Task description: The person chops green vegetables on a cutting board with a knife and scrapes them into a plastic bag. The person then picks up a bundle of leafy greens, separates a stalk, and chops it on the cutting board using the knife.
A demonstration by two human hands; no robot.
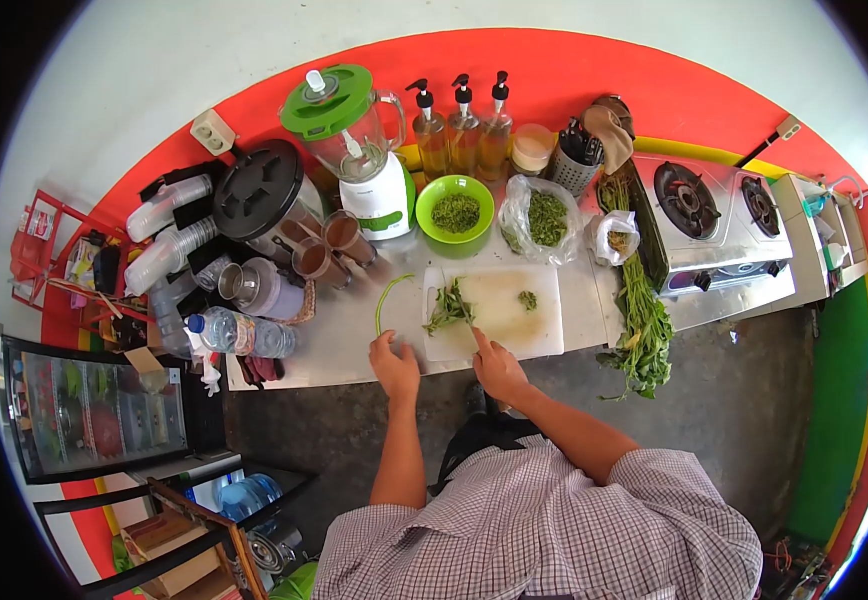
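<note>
A white cutting board [514,335] lies near the counter's front edge, with leafy greens [447,308] on its left part and a small chopped pile [527,300] on its right. My right hand [499,370] is closed round a knife at the board's front edge; the blade points into the greens. Left of the board, my left hand [395,363] is at the counter edge, beside a long green stem [385,295] that curves away from its fingers. Its fingers are bent, and whether they grip the stem is too small to tell. Behind the board stands a green bowl [429,226] of chopped greens.
A blender [376,195], pump bottles [462,130] and brown cups [322,262] stand at the back and left. A water bottle [244,332] lies front left. Right of the board are plastic bags [544,215], a bunch of greens [644,330] and a gas stove [719,225].
</note>
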